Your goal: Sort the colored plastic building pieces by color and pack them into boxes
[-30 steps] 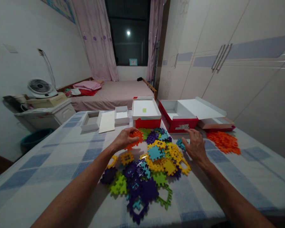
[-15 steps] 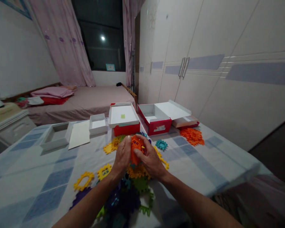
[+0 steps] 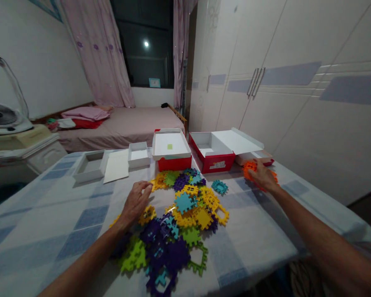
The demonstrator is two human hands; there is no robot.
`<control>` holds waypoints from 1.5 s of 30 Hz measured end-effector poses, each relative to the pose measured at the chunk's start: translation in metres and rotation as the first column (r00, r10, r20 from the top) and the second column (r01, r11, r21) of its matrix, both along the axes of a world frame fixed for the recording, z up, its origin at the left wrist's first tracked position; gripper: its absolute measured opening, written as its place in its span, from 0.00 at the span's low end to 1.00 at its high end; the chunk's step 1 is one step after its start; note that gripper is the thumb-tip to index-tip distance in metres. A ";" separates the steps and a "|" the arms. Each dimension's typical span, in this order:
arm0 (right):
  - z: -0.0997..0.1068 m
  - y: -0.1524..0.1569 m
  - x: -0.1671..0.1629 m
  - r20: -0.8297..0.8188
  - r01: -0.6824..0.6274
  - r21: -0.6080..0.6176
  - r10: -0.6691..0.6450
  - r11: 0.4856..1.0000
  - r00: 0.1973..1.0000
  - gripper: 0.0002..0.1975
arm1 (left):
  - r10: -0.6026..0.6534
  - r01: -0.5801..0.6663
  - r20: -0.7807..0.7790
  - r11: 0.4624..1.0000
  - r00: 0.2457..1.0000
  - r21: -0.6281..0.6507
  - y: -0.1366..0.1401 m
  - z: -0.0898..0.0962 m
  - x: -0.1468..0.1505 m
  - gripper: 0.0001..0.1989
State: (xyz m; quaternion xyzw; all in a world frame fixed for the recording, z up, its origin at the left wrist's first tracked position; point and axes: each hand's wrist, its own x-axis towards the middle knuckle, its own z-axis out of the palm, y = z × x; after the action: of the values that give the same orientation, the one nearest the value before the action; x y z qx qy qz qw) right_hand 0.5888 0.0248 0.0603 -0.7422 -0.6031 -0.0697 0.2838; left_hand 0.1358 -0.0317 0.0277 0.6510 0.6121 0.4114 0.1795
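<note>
My right hand (image 3: 263, 175) is at the far right of the table, its fingers around orange notched plastic building pieces (image 3: 250, 168) at the orange pile. Part of that pile is hidden behind the hand. My left hand (image 3: 138, 201) hovers or rests left of the mixed heap, fingers loosely bent with nothing seen in them. Beside its fingertips are yellow building pieces (image 3: 159, 181). The heap before me mixes purple pieces (image 3: 177, 252), green pieces (image 3: 133, 255), yellow and blue ones. A single teal piece (image 3: 219, 187) lies apart on the right.
At the back of the table stand a red box with a white lid (image 3: 171, 144), an open red box (image 3: 218, 163), a small white tray (image 3: 138, 156), a grey-white tray (image 3: 91, 167) and a pale card (image 3: 116, 167). Beyond are a bed (image 3: 132, 123) and a wardrobe (image 3: 284, 115).
My hands have parted. The right one has carried the orange pieces from the middle to the orange pile at right; the left has drawn back leftward. The view has turned slightly left.
</note>
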 end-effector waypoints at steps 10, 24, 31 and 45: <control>-0.006 -0.003 -0.076 0.014 -0.328 -0.122 0.332 0.937 0.943 0.13 | -0.259 0.281 -0.264 0.959 0.929 0.047 0.026 0.006 0.035 0.11; -0.030 0.005 -0.172 -0.381 -0.466 -0.208 0.368 0.860 0.848 0.15 | -0.360 0.372 -0.523 0.924 0.772 -0.088 0.058 0.011 0.079 0.23; -0.012 0.011 -0.161 -0.563 -0.640 -0.154 0.465 0.753 0.683 0.14 | -0.346 0.368 -0.351 0.930 0.870 -0.004 0.022 0.024 0.023 0.12; -0.024 0.032 -0.211 -0.174 -0.471 -0.221 0.440 0.854 0.881 0.14 | -0.095 0.253 -0.408 0.900 0.908 0.354 0.001 -0.006 0.000 0.13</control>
State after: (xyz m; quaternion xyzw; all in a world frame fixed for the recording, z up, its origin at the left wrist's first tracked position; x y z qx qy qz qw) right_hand 0.3774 0.0568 0.0359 -0.6113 -0.7478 0.1221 0.2285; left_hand 0.1361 -0.0302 0.0221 0.7940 0.4764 0.3753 -0.0425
